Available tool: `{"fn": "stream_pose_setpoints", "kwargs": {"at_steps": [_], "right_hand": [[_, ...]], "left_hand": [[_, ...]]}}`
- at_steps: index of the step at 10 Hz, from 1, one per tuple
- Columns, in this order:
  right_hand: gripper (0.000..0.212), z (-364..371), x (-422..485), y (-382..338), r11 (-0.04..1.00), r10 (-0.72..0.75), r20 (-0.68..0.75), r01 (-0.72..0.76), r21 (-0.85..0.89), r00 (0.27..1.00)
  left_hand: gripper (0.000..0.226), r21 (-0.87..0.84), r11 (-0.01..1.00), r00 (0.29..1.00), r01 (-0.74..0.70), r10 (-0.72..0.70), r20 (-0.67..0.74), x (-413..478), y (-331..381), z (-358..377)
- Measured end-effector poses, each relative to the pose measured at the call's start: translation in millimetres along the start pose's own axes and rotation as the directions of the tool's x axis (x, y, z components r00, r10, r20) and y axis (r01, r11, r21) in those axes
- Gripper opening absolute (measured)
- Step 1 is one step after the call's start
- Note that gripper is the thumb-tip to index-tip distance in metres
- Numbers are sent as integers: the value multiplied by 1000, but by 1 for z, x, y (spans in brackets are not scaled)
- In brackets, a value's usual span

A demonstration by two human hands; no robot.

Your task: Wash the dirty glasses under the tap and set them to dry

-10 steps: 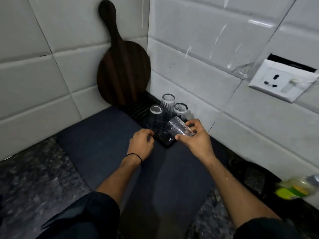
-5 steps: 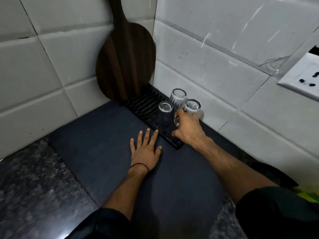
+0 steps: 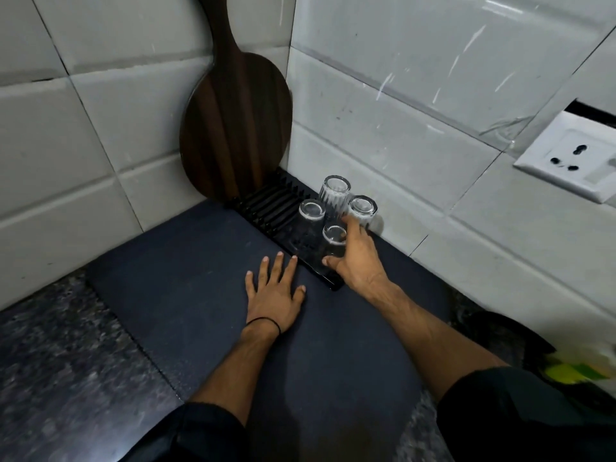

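At the near end of the black drying rack (image 3: 266, 208), the right hand (image 3: 358, 261) has stood the fourth glass (image 3: 334, 240) upside down; a second ago it was tilted in the air. Its fingers (image 3: 353, 228) curl loosely round the glass, seemingly touching still. Three other glasses (image 3: 333, 193) stand just behind. The left hand (image 3: 275, 291) lies flat, fingers spread, on the dark mat (image 3: 166, 281) over the bench (image 3: 50, 361).

Speckled dark granite counter (image 3: 63, 371) running into a tiled corner. On it, a dark mat (image 3: 186, 278) covering most of the middle. On the mat's far edge, a black rack (image 3: 270, 208) against the wall, bearing four upturned glasses (image 3: 311, 211). Left hand (image 3: 275, 291) flat on the mat just beside the rack
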State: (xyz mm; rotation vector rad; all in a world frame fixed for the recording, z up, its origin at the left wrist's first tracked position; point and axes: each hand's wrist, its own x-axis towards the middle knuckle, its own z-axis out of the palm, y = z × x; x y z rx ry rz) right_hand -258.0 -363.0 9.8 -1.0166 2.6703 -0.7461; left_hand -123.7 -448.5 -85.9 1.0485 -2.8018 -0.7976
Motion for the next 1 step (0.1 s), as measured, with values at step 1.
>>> {"fn": "stream_pose_setpoints", "kwargs": {"at_steps": [1], "right_hand": [[93,-4,-12,10,998,13,-15,-12,55,1000]], "left_hand": [[61,-28,1000,1000,9,-8,16,-6,1,-9]]}}
